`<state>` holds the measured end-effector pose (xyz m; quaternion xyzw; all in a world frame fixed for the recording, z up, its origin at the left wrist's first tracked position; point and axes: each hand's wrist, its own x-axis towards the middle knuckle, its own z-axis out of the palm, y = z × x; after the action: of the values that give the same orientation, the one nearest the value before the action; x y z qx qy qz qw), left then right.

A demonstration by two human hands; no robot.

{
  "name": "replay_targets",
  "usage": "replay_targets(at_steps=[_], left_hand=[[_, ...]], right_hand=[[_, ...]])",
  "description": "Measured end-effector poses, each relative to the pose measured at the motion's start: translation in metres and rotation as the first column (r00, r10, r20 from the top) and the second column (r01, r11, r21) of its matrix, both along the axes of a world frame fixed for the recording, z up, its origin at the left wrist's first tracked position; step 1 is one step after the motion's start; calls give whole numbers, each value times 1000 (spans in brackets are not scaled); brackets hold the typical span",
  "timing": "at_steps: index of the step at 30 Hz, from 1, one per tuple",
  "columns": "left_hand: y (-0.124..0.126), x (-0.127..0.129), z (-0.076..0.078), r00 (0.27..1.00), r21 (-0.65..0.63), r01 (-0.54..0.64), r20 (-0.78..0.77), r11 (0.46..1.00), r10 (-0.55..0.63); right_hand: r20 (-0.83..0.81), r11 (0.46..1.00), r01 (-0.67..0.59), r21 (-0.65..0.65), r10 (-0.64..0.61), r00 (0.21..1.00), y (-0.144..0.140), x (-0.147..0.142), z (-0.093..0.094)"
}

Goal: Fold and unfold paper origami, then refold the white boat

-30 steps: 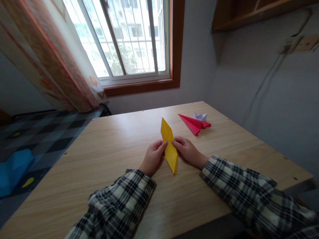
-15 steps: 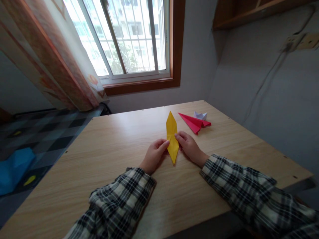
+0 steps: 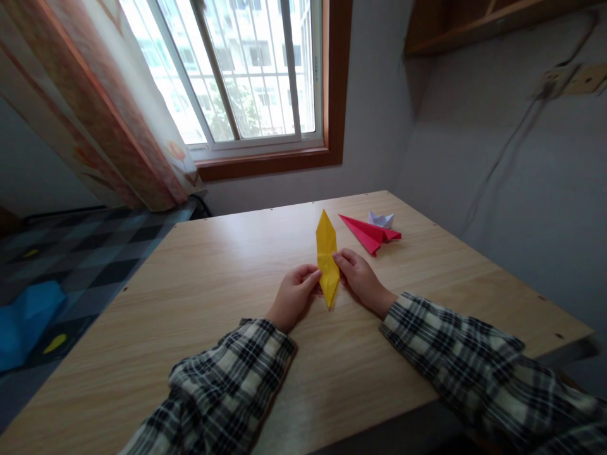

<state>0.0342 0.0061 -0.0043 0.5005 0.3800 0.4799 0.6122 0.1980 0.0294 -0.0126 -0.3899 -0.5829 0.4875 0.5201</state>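
Note:
A yellow folded paper, long and pointed at both ends, lies flat on the wooden table and points away from me. My left hand pinches its left edge near the middle. My right hand grips the right edge at the same height. Both wrists rest on the table, in checked sleeves.
A red paper plane lies to the right of the yellow piece, with a small white folded paper just behind it. The table's right edge runs along a grey wall. A window and a curtain are behind; a blue object lies on the floor at left.
The yellow paper was tilted up and slanted to the left; it now lies flat and straight, a little farther from me. Both hands have kept hold of it.

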Motion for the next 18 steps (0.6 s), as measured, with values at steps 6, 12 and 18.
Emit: replay_targets(at_steps=[6, 12, 18], left_hand=[[1, 1, -1, 997, 13, -79, 26, 997, 78], [2, 2, -1, 992, 21, -119, 46, 993, 118], [0, 3, 1, 991, 16, -127, 40, 992, 126]], right_hand=[[19, 996, -90, 16, 90, 996, -2, -1, 2], [84, 990, -135, 35, 132, 988, -2, 0, 3], [120, 992, -119, 47, 112, 986, -4, 1, 4]])
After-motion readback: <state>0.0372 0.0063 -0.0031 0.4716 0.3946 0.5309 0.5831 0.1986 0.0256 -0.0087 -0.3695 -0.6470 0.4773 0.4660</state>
